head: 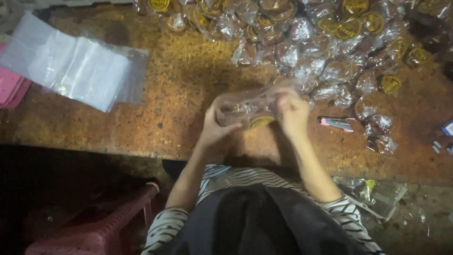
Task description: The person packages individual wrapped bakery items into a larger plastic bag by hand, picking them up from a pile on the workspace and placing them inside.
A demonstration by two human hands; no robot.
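Over the near edge of a worn brown desk (179,85), the left hand (214,127) and right hand (292,111) grip opposite ends of a clear plastic packet (245,108) with a round yellow-labelled item inside, fingers closed on it. A heap of similar wrapped packets (321,42) spreads along the far edge and right side. A stack of empty clear bags (80,66) lies at the far left corner; a small stapler (336,123) sits just right of the hands.
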